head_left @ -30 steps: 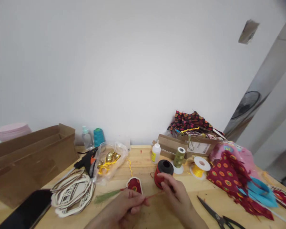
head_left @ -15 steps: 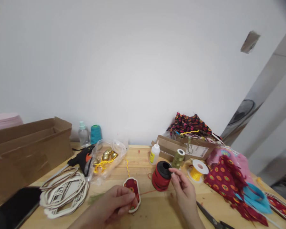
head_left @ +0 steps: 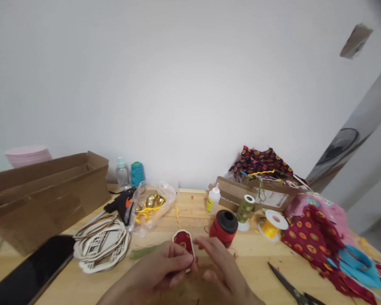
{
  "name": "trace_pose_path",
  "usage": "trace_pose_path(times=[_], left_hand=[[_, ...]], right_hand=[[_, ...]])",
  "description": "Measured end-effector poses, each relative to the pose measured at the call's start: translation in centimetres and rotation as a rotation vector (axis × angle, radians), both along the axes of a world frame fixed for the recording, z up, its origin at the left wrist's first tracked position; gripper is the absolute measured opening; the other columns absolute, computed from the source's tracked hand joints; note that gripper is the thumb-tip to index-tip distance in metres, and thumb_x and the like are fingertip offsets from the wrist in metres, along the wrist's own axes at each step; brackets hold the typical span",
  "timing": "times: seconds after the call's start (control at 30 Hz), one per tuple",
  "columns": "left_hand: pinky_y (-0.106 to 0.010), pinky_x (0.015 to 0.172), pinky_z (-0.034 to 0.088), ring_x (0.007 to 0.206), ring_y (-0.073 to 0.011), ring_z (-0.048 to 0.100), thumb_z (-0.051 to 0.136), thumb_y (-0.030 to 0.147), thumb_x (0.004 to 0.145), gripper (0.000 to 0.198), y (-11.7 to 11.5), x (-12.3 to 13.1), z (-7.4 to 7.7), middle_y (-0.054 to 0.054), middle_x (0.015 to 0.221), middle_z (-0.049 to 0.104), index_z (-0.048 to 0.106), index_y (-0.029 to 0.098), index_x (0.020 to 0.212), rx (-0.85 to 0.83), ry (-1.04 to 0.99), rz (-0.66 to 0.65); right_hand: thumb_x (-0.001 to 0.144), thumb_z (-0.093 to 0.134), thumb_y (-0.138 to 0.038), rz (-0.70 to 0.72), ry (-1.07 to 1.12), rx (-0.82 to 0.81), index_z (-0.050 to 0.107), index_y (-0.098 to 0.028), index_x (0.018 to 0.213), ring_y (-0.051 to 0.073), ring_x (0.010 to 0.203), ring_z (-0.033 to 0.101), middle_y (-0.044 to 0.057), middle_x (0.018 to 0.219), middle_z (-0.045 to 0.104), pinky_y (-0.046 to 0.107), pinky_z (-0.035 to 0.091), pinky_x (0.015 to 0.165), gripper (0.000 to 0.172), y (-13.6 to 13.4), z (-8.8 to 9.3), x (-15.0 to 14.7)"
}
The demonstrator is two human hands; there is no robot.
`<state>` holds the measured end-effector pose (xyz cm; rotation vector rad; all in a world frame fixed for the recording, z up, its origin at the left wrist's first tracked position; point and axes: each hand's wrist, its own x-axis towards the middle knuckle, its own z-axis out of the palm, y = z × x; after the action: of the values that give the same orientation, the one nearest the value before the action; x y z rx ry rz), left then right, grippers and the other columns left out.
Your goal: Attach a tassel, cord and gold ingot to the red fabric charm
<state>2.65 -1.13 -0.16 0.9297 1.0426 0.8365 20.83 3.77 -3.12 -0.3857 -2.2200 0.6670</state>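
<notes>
Tag [head_left: 184,239] partly behind left hand [head_left: 169,263], thread spool [head_left: 218,232] behind right hand [head_left: 225,264], scissors [head_left: 288,285] to the right, phone [head_left: 34,269] left of frames [head_left: 103,245], bells [head_left: 150,201] in bag [head_left: 167,195] beyond

A phone [head_left: 38,267] lies in front of a long cardboard box [head_left: 51,212], beside stacked wooden frames [head_left: 119,241]. Farther back, a clear bottle [head_left: 122,178] (its top pale green) stands next to a teal thread cone [head_left: 137,174].

A bare left forearm [head_left: 125,279], narrowed toward the wrist, is shown with a bare, slim-fingered human hand, the left grip [head_left: 167,263]; it is matched by the right grip [head_left: 222,266] (likewise bare, its finer details blurred).
</notes>
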Motion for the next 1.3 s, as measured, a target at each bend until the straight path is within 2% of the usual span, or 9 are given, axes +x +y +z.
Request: trace_pose_path(times=[0.17,0.3,0.4,0.5,0.57,0.63,0.77,0.93,1.3], left_hand=[[-0.02,0.031,0.004,0.025,-0.0012,0.017,0.058,0.041,0.067,0.03,0.1,0.5,-0.2,0.009,0.032,0.04,0.062,0.011,0.065,-0.045,0.009,-0.042],[-0.017,0.029,0.008,0.024,-0.0012,0.019,0.056,0.044,0.067,0.033,0.0,-0.5,-0.5,0.009,0.032,0.041,0.063,0.012,0.067,-0.014,0.004,-0.112],[-0.017,0.037,0.03,0.035,-0.0057,0.043,0.056,0.044,0.068,0.034,-0.5,-1.5,0.5,0.001,0.045,0.056,0.066,0.012,0.066,0.057,0.106,-0.289],[-0.022,0.063,0.04,0.071,-0.0143,0.056,0.056,0.038,0.07,0.027,-0.6,-1.4,1.6,-0.007,0.087,0.064,0.067,0.014,0.073,0.309,0.198,-0.125],[-0.026,0.069,0.04,0.078,-0.0175,0.055,0.055,0.038,0.071,0.028,-0.4,-0.6,1.5,-0.007,0.088,0.064,0.066,0.015,0.081,0.364,0.172,0.04],[-0.029,0.072,0.041,0.081,-0.0193,0.055,0.057,0.036,0.07,0.03,-0.2,0.7,0.6,-0.007,0.088,0.064,0.063,0.017,0.092,0.338,0.109,0.134],[-0.032,0.079,0.039,0.091,-0.0229,0.054,0.062,0.032,0.066,0.037,-0.2,3.0,-2.3,-0.01,0.099,0.063,0.059,0.018,0.099,0.337,-0.019,0.093],[-0.026,0.063,0.04,0.071,-0.0181,0.054,0.055,0.034,0.07,0.033,-0.5,3.7,-3.6,-0.005,0.079,0.065,0.062,0.016,0.095,0.347,0.201,0.051],[-0.02,0.048,0.026,0.049,-0.0096,0.03,0.05,0.04,0.07,0.034,0.1,2.9,-2.3,0.006,0.047,0.037,0.065,0.012,0.057,0.255,0.396,0.087]], right_hand=[[0.081,0.046,-0.03,-0.03,-0.017,-0.053,0.064,-0.02,0.073,0.013,0.056,0.047,0.001,0.053,0.054,0.025,0.039,0.057,0.023,0.3,-0.1,-0.8],[0.079,0.049,-0.031,-0.071,0.128,-0.254,0.066,-0.017,0.065,0.013,0.056,0.049,0.003,0.052,0.056,0.022,0.039,0.054,0.026,0.5,0.5,0.1],[0.079,0.049,-0.031,-0.05,0.177,-0.368,0.066,-0.016,0.064,0.011,0.049,0.05,0.002,0.048,0.058,0.02,0.04,0.049,0.027,0.4,0.7,0.6],[0.078,0.049,-0.03,-0.093,0.094,-0.358,0.067,-0.016,0.067,0.009,0.04,0.047,-0.001,0.041,0.055,0.018,0.037,0.043,0.025,0.3,0.6,0.6],[0.077,0.05,-0.028,-0.142,0.003,-0.296,0.067,-0.015,0.067,0.01,0.041,0.05,0.0,0.045,0.058,0.019,0.037,0.044,0.023,0.1,0.6,0.5],[0.077,0.05,-0.026,-0.15,-0.07,-0.225,0.067,-0.017,0.07,0.011,0.048,0.054,0.002,0.053,0.062,0.02,0.039,0.048,0.021,0.0,0.5,0.4],[0.079,0.046,-0.024,-0.084,-0.152,-0.15,0.066,-0.02,0.075,0.012,0.054,0.056,0.002,0.06,0.064,0.02,0.039,0.052,0.02,-0.1,0.1,0.3],[0.081,0.045,-0.025,-0.079,-0.253,-0.089,0.065,-0.02,0.074,0.012,0.052,0.054,0.002,0.058,0.063,0.02,0.037,0.051,0.022,-0.2,0.3,0.6],[0.078,0.051,-0.03,-0.097,-0.195,-0.112,0.068,-0.021,0.083,0.009,0.045,0.041,-0.003,0.046,0.044,0.02,0.029,0.043,0.02,0.4,0.9,1.2]])
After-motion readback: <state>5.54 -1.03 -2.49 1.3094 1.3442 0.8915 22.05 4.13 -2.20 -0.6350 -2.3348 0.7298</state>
